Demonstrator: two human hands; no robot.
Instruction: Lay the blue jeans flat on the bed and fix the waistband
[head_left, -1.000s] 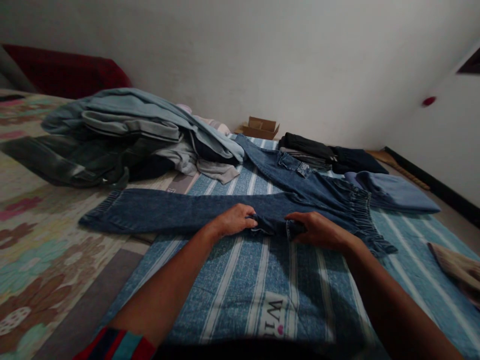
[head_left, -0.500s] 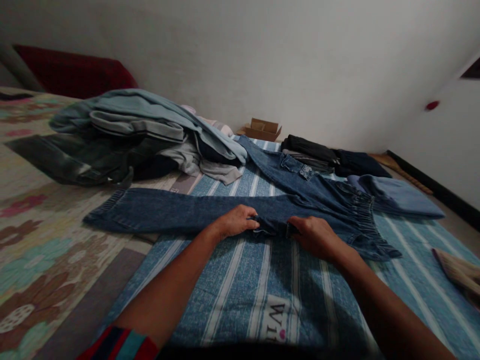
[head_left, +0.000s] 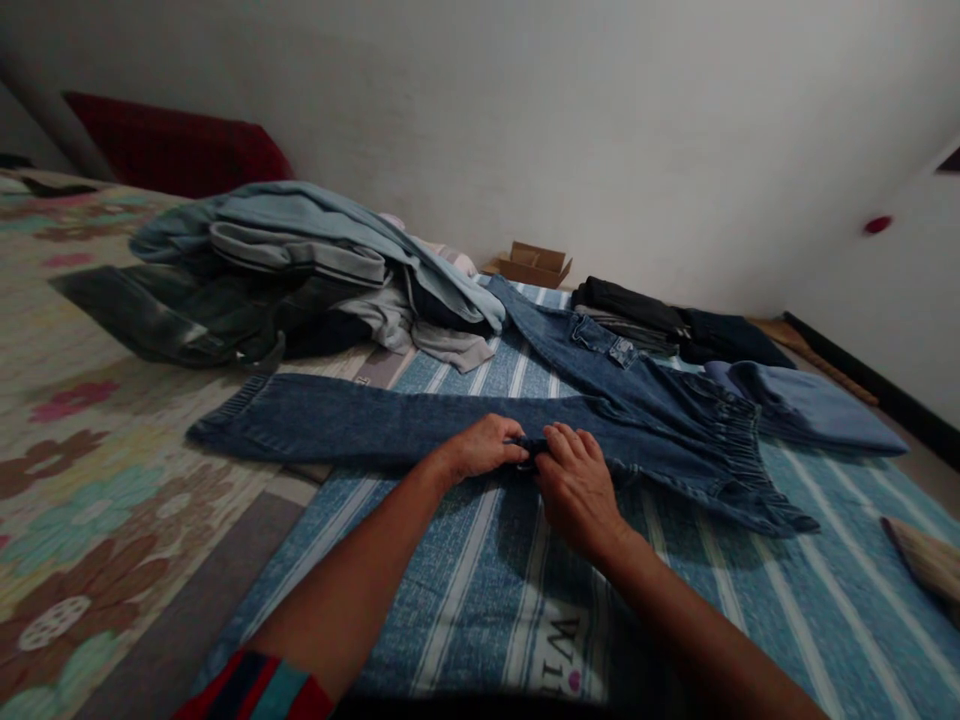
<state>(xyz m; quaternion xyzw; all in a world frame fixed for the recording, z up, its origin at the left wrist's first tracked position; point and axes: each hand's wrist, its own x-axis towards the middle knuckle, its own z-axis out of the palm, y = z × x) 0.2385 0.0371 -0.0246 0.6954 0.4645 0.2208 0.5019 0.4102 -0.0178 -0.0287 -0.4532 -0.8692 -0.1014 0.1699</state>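
Note:
A pair of blue jeans (head_left: 352, 415) with gathered cuffs and an elastic waistband lies spread on the striped bedding, its legs apart and pointing left. My left hand (head_left: 484, 447) pinches the near edge of the closer leg at about mid-length. Right beside it, my right hand (head_left: 577, 480) has its fingers bent over the same edge, around a dark bunched bit of denim that looks like a side pocket. The fingertips of both hands nearly meet, and they partly hide that spot.
A heap of loose clothes (head_left: 300, 250) lies at the left, touching the far leg's cuff. Folded dark clothes (head_left: 637, 310) and a folded blue garment (head_left: 817, 405) lie at the right. An open cardboard box (head_left: 532, 265) stands by the wall. Beige cloth (head_left: 926, 565) is at the right edge.
My right hand has moved left along the edge of the leg, up to my left hand. The left hand keeps its hold at nearly the same spot. The view has shifted slightly.

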